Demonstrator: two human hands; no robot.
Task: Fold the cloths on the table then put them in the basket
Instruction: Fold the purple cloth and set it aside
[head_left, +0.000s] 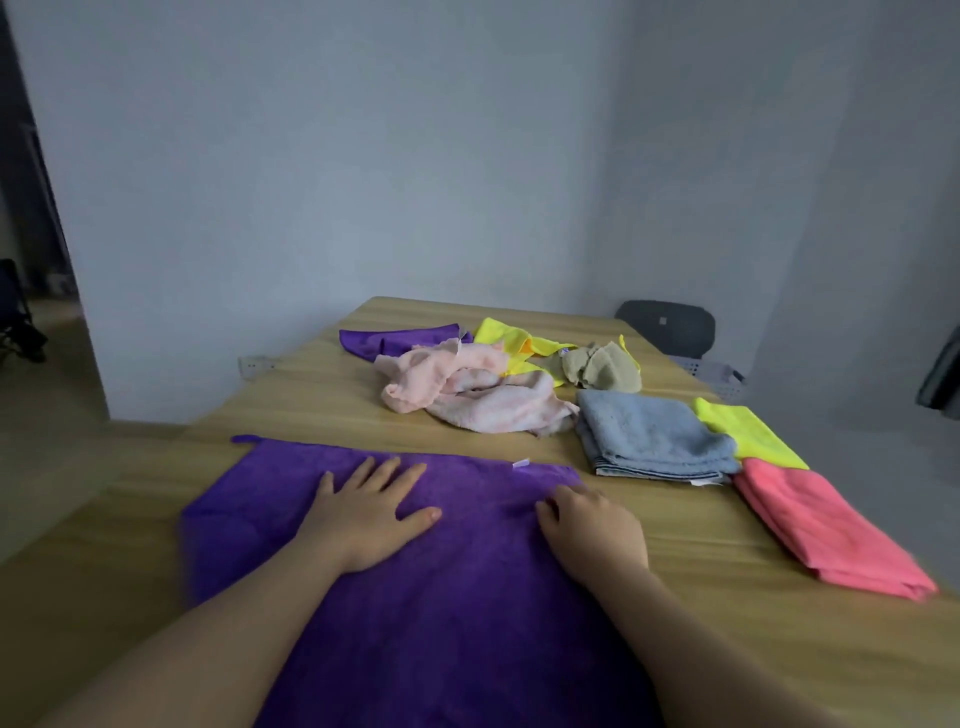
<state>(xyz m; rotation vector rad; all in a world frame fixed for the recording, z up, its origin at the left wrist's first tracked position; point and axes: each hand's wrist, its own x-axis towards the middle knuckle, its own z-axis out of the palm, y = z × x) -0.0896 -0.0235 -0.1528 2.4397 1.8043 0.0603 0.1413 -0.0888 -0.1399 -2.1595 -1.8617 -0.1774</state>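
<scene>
A large purple cloth (457, 597) lies spread flat on the wooden table (311, 410) in front of me. My left hand (371, 512) rests palm down on it, fingers apart. My right hand (592, 525) lies on the cloth's right part with its fingers curled at the fabric; whether it pinches the cloth I cannot tell. Farther back sits a crumpled pile: pale pink cloths (467, 389), a second purple cloth (400, 338), a yellow cloth (509, 335) and a beige cloth (602, 366). The basket (711, 371) shows as a grey rim beyond the table's right edge.
Three folded cloths lie along the table's right side: a blue one (649, 434), a yellow-green one (743, 428) and a coral pink one (826, 530). A dark chair back (665, 325) stands behind the far right corner. A wall socket (254, 364) is on the wall at left.
</scene>
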